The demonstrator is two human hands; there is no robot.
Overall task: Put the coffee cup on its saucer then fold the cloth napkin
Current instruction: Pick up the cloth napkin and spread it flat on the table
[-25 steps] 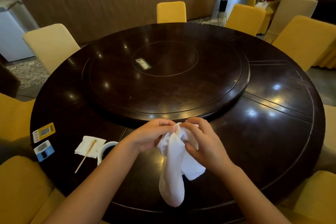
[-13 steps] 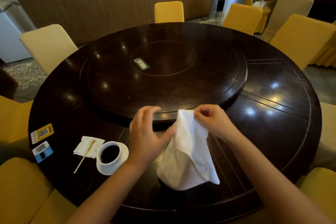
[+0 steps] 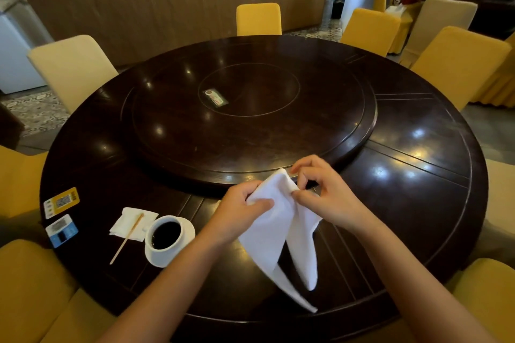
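Both hands hold the white cloth napkin (image 3: 281,220) up at centre frame: the left hand (image 3: 239,210) grips one edge, the right hand (image 3: 323,195) pinches its top. Lower left, the coffee cup (image 3: 164,237) sits on its saucer (image 3: 188,227) on the desk (image 3: 418,175).

The room is dim and warm-toned, with brighter daylight spilling in at the far upper right. Small round glare spots from overhead lamps dot the dark polished surface (image 3: 418,203), strongest on its right side. The white cloth napkin (image 3: 274,220) reads bright and nearly blown out, its folds faint. Soft shadows fall beneath it. Wide-angle distortion bows the surface's rim and stretches the yellow chairs (image 3: 459,61) at the edges. Focus is fairly sharp centrally, softer toward the corners.
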